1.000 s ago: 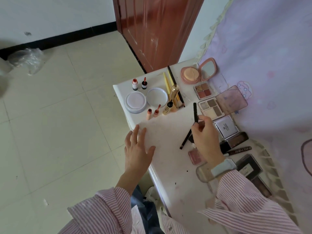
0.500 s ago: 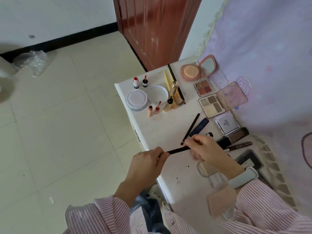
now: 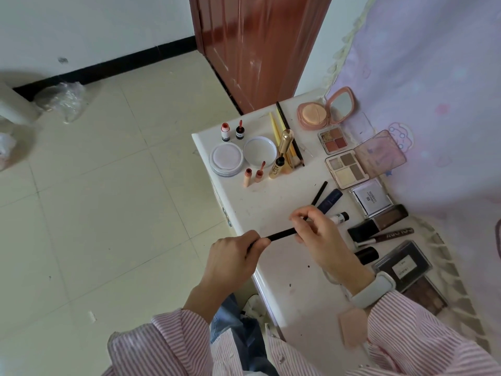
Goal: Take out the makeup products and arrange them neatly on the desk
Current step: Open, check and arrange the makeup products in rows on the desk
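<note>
We hold a slim black makeup pencil level above the near part of the white bench, one end pinched in the curled fingers of our left hand, the other taken between the thumb and fingertips of our right hand. A grip at both ends looks to us like uncapping, or a check before laying it down, though we cannot tell which.

Just beyond the pencil a second thin black stick lies slanted on the bench beside a dark blue tube, with a small white tube with a black cap close to our right knuckles. Farther beyond the pencil stand the sorted pieces: two round white powder jars, two small peach lip tubes, a gold mascara and yellow pencils. Beyond and to the right of the pencil sit open products: a pink round compact with mirror and two eyeshadow palettes.

To the right of the pencil a black rectangular case, a brown wand and a dark palette crowd the bench's edge against the lilac curtain. We judge the bare strip below the pencil the easiest landing spot; the loose stick and tube just beyond would be the things to avoid nudging.
</note>
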Demonstrator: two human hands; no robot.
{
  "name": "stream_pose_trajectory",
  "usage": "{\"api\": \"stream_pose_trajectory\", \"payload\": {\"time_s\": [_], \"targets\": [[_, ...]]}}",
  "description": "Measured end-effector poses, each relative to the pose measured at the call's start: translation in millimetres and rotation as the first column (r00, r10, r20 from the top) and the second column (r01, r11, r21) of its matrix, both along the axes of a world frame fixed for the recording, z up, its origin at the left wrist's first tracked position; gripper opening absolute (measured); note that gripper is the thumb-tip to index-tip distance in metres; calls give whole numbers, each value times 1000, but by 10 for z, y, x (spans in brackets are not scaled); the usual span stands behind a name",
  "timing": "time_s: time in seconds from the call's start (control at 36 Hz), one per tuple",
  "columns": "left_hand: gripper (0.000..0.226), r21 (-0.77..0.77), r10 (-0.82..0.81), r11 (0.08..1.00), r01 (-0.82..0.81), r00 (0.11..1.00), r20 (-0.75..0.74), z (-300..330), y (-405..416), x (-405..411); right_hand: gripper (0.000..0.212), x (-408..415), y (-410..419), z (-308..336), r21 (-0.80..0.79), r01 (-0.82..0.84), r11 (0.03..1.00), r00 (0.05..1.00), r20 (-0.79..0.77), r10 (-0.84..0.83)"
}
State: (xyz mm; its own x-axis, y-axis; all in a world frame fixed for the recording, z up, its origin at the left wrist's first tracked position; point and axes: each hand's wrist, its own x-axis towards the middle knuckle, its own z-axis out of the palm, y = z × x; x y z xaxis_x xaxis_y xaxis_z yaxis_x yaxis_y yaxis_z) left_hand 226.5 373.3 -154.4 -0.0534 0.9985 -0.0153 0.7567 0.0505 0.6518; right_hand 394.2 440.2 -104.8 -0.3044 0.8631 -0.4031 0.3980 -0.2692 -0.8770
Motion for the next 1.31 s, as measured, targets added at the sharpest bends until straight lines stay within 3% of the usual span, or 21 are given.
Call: {"api": "stream_pose_trajectory", "payload": {"time_s": [0.19, 0.28, 0.33, 0.44, 0.61, 0.75, 0.83, 0.97, 1.17, 1.22, 1.31], "targets": [[42, -108, -56, 991, 81, 975, 216, 54, 57, -14, 19, 54, 3, -8, 207, -109, 972, 994, 33, 105], [54, -200, 25, 978, 61, 917, 398, 83, 56, -31, 17, 56, 25, 38, 247, -124, 961, 992, 28, 121], [46, -256, 102, 966, 27, 873, 478, 82, 33, -90, 19, 88, 86, 82, 244, -86, 966, 996, 21, 84], [53, -278, 147, 961, -8, 864, 482, -6, -76, -255, 17, 203, 162, 82, 136, -69, 988, 997, 35, 65], [32, -313, 204, 948, -49, 852, 483, -65, -76, -246, 20, 222, 137, -63, 47, 82, 996, 994, 72, -85], [16, -301, 234, 944, -136, 919, 318, -135, 16, -205, 24, 106, 206, -334, 128, -35, 991, 932, 363, -14], [14, -178, 185, 971, -159, 972, 143, -222, 82, -175, 24, 47, 308, -443, 209, -187, 960, 871, 487, 64], [12, -73, 146, 986, -148, 989, -29, -298, 205, -94, 24, -77, 503, -544, 284, -325, 902, 808, 580, 109], [16, 24, 219, 976, -218, 971, -97, -395, 324, 5, 12, 28, 609, -544, 444, -475, 760, 772, 625, 117], [14, 41, 223, 975, -220, 969, -104, -424, 354, 15, 16, 139, 641, -511, 413, -520, 748, 717, 687, 119], [14, 47, 224, 974, -220, 966, -128, -441, 412, 33, 27, 270, 642, -431, 278, -654, 704, 553, 811, 193]]}}
